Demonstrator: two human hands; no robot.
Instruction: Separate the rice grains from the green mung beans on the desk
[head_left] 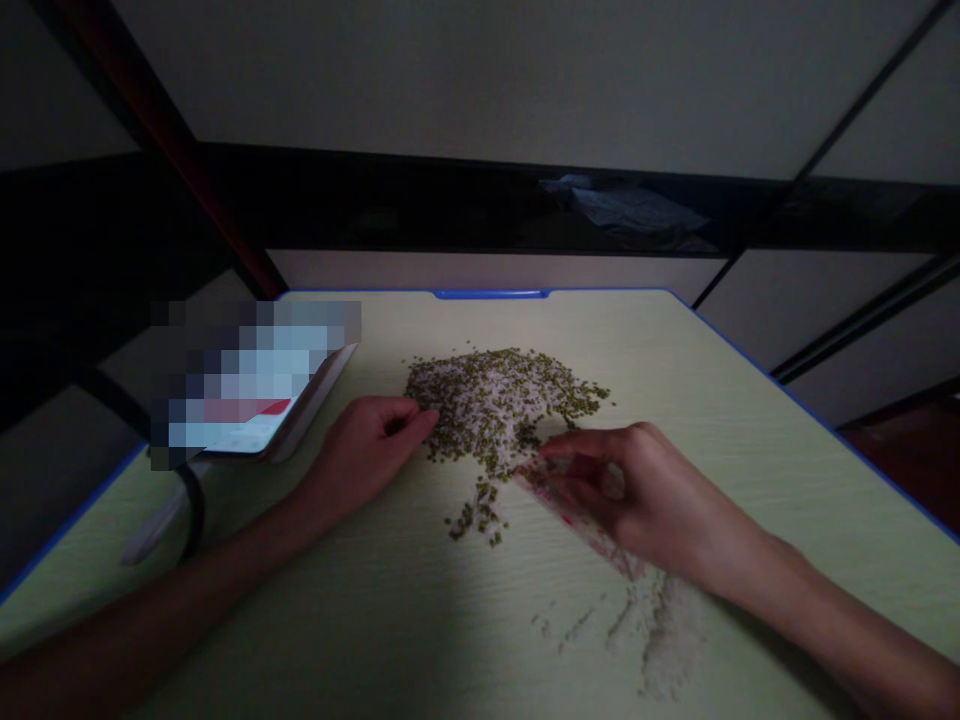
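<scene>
A pile of mixed green beans and white rice [499,405] lies in the middle of a pale green table [360,620]. My left hand [367,450] rests at the pile's left edge, fingers curled with the tips pinched against the grains. My right hand [645,495] is at the pile's lower right edge, fingers pinched over a clear plastic strip or bag [592,530] that lies under it. A small cluster of green beans [476,515] sits apart below the pile. A patch of separated white rice [660,635] lies near my right forearm.
A tablet or phone with a lit screen [259,385] lies at the table's left, propped on its cover. A white pen and a dark band [187,510] lie near the left edge. Dark metal bars and a wall stand behind the table.
</scene>
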